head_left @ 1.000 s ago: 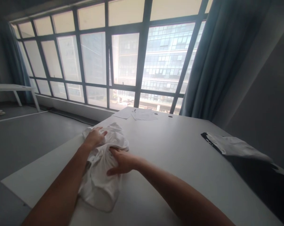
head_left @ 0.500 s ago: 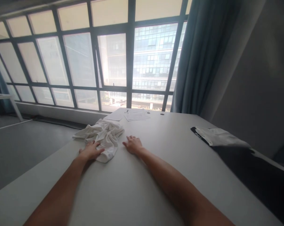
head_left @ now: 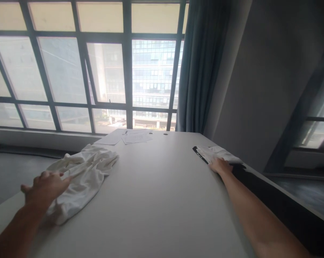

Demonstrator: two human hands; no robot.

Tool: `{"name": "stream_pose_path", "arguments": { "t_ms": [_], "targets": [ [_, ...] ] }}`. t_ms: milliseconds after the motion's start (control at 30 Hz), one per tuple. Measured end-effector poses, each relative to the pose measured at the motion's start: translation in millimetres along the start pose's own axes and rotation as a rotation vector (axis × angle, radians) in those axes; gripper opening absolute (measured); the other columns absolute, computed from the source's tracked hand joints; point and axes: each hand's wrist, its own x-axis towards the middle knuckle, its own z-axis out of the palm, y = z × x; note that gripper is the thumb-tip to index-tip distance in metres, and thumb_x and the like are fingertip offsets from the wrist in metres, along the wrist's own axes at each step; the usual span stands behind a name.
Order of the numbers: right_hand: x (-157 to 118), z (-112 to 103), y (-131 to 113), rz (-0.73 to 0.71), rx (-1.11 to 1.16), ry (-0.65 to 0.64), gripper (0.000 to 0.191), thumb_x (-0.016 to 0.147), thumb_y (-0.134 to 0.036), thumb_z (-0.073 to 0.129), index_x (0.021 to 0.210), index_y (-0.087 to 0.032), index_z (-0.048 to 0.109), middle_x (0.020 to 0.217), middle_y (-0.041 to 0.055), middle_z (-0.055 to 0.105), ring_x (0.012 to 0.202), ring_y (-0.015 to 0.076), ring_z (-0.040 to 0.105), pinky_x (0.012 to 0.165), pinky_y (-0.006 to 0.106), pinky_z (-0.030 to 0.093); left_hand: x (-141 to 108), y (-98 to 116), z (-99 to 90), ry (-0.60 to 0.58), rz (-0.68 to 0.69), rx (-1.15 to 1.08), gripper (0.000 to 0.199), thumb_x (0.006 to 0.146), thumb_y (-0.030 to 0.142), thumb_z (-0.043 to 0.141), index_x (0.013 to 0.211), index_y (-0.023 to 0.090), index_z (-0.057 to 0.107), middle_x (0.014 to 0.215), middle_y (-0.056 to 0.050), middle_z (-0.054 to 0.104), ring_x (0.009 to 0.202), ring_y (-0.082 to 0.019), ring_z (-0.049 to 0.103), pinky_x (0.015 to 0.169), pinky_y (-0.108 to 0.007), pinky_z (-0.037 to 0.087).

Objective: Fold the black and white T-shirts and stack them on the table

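A crumpled white garment (head_left: 83, 175) lies on the left part of the white table (head_left: 156, 200). My left hand (head_left: 45, 186) rests over its near left side, fingers apart and not closed round the fabric. Over at the right edge, a white cloth (head_left: 223, 154) lies folded on top of a black garment (head_left: 269, 193). My right hand (head_left: 221, 165) touches the near side of that white cloth, fingers loosely extended and partly hard to see. Light lettering shows on the black edge beneath the cloth.
Several sheets of paper (head_left: 135, 137) lie at the table's far end, beside two dark round holes. Beyond stand a large framed window (head_left: 153, 75) and a dark blue curtain (head_left: 199, 68). A grey wall (head_left: 250, 93) rises on the right.
My right hand has moved right, from the bare tabletop to the folded white cloth. My left hand has shifted left and nearer with the crumpled garment, which looks more spread out. The view has turned right.
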Motion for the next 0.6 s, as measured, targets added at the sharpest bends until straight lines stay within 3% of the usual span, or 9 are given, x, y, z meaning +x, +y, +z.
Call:
{"name": "stream_pose_path", "arguments": {
  "t_ms": [133, 200, 300, 400, 500, 600],
  "targets": [
    [17, 3, 15, -0.034, 0.154, 0.020, 0.024, 0.081, -0.035, 0.060, 0.097, -0.021, 0.070, 0.112, 0.0217, 0.061, 0.110, 0.0450, 0.056, 0.081, 0.059, 0.043, 0, 27, 16.9, 0.031, 0.186, 0.199, 0.037, 0.063, 0.059, 0.062, 0.083, 0.028, 0.061, 0.116, -0.010, 0.067, 0.119, -0.043, 0.056, 0.098, -0.067, 0.042],
    [19, -7, 8, -0.014, 0.267, 0.120, 0.026, 0.087, -0.032, 0.050, 0.097, -0.017, 0.068, 0.108, 0.0242, 0.061, 0.106, 0.0417, 0.059, 0.082, 0.054, 0.043, -10, 39, 30.9, -0.051, 0.292, 0.215, 0.033, 0.066, 0.056, 0.059, 0.084, 0.029, 0.065, 0.120, -0.011, 0.068, 0.119, -0.041, 0.057, 0.104, -0.064, 0.038],
    [5, -38, -21, -0.016, 0.386, 0.334, 0.038, 0.096, -0.032, 0.030, 0.111, -0.013, 0.061, 0.118, 0.0269, 0.056, 0.111, 0.0375, 0.055, 0.087, 0.046, 0.041, -27, 54, 48.0, -0.181, 0.420, 0.131, 0.030, 0.072, 0.052, 0.056, 0.086, 0.029, 0.068, 0.121, -0.011, 0.068, 0.116, -0.036, 0.061, 0.106, -0.054, 0.042],
    [-35, -79, -64, -0.234, 0.487, 0.464, 0.034, 0.097, -0.034, 0.033, 0.106, -0.014, 0.058, 0.104, 0.0202, 0.061, 0.105, 0.0340, 0.057, 0.088, 0.041, 0.041, -44, 71, 54.7, -0.270, 0.508, 0.035, 0.031, 0.075, 0.052, 0.055, 0.089, 0.028, 0.070, 0.119, -0.011, 0.069, 0.116, -0.033, 0.061, 0.107, -0.047, 0.044],
    [-92, -117, -109, -0.504, 0.645, 0.418, 0.033, 0.097, -0.042, 0.036, 0.089, -0.018, 0.056, 0.072, 0.0071, 0.057, 0.075, 0.0231, 0.056, 0.074, 0.033, 0.042, -62, 92, 53.2, -0.353, 0.525, -0.081, 0.040, 0.077, 0.053, 0.057, 0.103, 0.025, 0.070, 0.121, -0.011, 0.069, 0.119, -0.031, 0.060, 0.108, -0.045, 0.043],
    [-145, -138, -143, -0.609, 0.895, 0.322, 0.040, 0.096, -0.051, 0.036, 0.076, -0.019, 0.051, 0.060, -0.0007, 0.047, 0.062, 0.0152, 0.047, 0.060, 0.026, 0.037, -83, 110, 50.0, -0.411, 0.533, -0.304, 0.045, 0.075, 0.048, 0.066, 0.111, 0.022, 0.070, 0.119, -0.012, 0.070, 0.116, -0.031, 0.063, 0.104, -0.044, 0.048]
  ]
}}
